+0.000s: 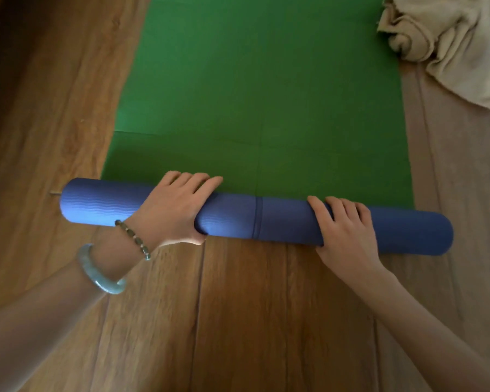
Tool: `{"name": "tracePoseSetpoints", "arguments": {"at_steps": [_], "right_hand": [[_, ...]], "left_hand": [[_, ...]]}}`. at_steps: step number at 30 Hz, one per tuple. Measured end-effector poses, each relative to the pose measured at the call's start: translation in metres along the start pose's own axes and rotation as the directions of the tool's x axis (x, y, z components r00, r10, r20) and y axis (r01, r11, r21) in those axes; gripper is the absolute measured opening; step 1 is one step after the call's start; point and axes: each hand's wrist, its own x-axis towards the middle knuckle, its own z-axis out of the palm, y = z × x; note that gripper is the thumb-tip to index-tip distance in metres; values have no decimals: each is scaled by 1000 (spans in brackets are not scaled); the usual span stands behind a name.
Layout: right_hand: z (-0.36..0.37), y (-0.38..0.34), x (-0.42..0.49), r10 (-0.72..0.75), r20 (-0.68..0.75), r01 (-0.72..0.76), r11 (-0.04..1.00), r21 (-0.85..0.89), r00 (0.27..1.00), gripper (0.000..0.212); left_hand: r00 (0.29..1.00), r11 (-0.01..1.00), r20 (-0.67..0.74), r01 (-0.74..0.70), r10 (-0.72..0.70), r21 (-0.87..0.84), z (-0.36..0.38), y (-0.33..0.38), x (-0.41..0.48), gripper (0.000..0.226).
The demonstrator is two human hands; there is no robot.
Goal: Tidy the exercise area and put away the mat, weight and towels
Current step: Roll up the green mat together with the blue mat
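Observation:
A mat lies on the wooden floor, green on its upper face (263,89) and blue on its underside. Its near end is rolled into a blue tube (280,222) lying crosswise. My left hand (178,207) is curled over the left half of the roll, thumb under its near side. On the right half rests my right hand (345,224), fingers wrapped over the top. A crumpled beige towel (447,43) lies at the top right, overlapping the mat's far right edge. No weight is in view.
Wooden floorboards (238,321) stretch around the mat on the left, right and near side. My left wrist carries a pale bangle (99,273) and a beaded bracelet (135,239).

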Motion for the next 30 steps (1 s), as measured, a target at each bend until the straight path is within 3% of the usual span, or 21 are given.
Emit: {"name": "tracePoseSetpoints", "arguments": {"at_steps": [2, 4, 15, 21, 25, 28, 30], "right_hand": [[-2, 3, 7, -16, 26, 16, 1000, -1, 1000, 85], [-5, 6, 12, -39, 38, 40, 999, -13, 999, 83], [-12, -2, -20, -65, 151, 60, 998, 35, 986, 84], [-8, -11, -60, -93, 230, 71, 992, 100, 969, 84], [-24, -8, -41, -173, 432, 130, 983, 128, 885, 83], [-30, 1, -32, -172, 471, 99, 979, 176, 865, 86], [-30, 4, -39, -122, 396, 86, 991, 106, 910, 96]], "left_hand": [[990, 998, -133, 48, -43, 34, 9, 8, -10, 104], [985, 998, -165, 58, -53, 27, 17, 14, -15, 96], [993, 995, -82, 80, -84, -57, 17, 34, -42, 88], [998, 997, 25, 54, -53, -58, 22, 56, -81, 90], [994, 995, 101, 48, -38, -93, 17, 47, -69, 85], [974, 989, 227, 41, -7, -143, 10, 36, -57, 85], [962, 980, 271, 20, 35, -198, 6, 31, -51, 83]]}}
